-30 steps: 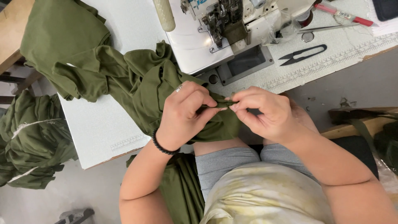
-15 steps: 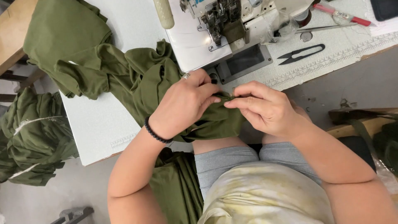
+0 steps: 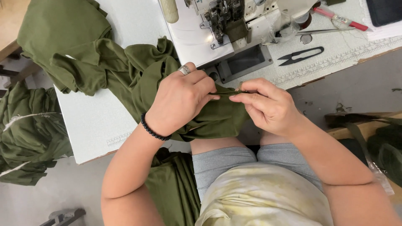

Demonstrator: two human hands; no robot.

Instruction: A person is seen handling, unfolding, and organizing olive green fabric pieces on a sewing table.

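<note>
An olive green garment (image 3: 125, 73) lies bunched across the white sewing table (image 3: 92, 121) and hangs over its near edge into my lap. My left hand (image 3: 180, 100), with a ring and a black bead bracelet, pinches a folded edge of the garment. My right hand (image 3: 266, 106) pinches the same edge just to the right, fingertips almost touching the left ones. Both hands hold the fabric taut in front of the sewing machine (image 3: 226, 21).
Black thread snips (image 3: 301, 55) lie on the table right of the machine, with a red-handled tool (image 3: 339, 19) behind them. A heap of green garments (image 3: 29, 134) sits low on the left. More green fabric (image 3: 385, 146) lies at the right.
My left hand has slid left and down along the fabric edge, and both hands have shifted slightly toward the machine. The garment edge is now stretched between the fingertips.
</note>
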